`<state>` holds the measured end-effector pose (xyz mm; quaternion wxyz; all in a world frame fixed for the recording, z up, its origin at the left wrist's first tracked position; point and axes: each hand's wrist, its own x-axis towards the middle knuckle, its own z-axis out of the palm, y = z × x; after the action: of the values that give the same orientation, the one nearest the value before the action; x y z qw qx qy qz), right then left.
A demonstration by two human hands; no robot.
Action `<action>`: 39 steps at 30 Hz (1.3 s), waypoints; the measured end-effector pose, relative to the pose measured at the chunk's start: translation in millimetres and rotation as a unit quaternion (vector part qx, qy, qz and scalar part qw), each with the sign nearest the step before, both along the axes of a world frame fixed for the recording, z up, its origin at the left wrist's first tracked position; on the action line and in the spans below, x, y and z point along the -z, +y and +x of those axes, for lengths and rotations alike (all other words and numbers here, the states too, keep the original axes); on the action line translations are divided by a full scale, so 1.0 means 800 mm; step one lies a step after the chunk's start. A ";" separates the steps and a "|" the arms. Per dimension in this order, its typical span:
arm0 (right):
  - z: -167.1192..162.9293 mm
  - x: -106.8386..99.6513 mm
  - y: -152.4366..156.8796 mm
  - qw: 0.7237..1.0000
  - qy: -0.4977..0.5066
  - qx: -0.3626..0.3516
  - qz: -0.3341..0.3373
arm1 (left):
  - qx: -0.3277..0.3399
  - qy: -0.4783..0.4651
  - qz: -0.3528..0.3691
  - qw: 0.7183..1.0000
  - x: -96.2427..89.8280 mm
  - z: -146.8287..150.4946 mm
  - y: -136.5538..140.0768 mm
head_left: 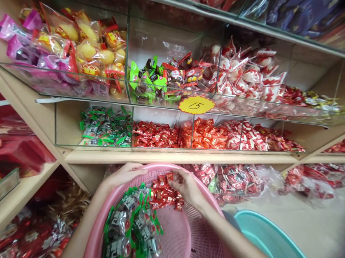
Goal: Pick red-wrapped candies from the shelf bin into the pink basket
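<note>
A pink perforated plastic basket [174,242] is below me, tilted a little toward me. My left hand [128,173] grips its far left rim, the fingers lying along the edge. Inside, my right hand [185,186] has its fingers curled together on red-wrapped candies [163,194], which lie piled against the far wall. Green-and-clear wrapped candies [131,224] fill the left side of the basket. A bare part of the basket floor shows on the right, with a small dark speck on the wall.
Glass-fronted shelf bins [159,148] ahead hold green, red, orange and white wrapped candies. A yellow tag [196,104] reading 15 hangs on the upper shelf edge. A turquoise tub [270,244] stands on the floor at right. Bagged candies [236,179] lie under the shelf.
</note>
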<state>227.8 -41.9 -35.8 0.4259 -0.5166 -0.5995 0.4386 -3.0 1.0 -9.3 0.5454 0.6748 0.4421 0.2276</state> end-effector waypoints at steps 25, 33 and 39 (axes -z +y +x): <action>0.005 -0.042 -0.018 0.957 -0.246 0.049 0.146 | -0.004 0.032 0.047 0.998 0.002 -0.001 0.002; -0.005 -0.128 0.044 0.888 -0.366 0.023 0.277 | -0.007 0.012 0.047 0.999 0.013 0.006 0.011; -0.033 -0.146 0.142 0.745 -0.568 -0.126 0.325 | 0.005 0.004 0.045 0.999 0.010 0.011 0.012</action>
<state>201.6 71.8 80.8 0.0894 -0.4207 -0.8963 -0.1078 6.2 10.8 -17.6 0.5138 0.7020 0.4300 0.2416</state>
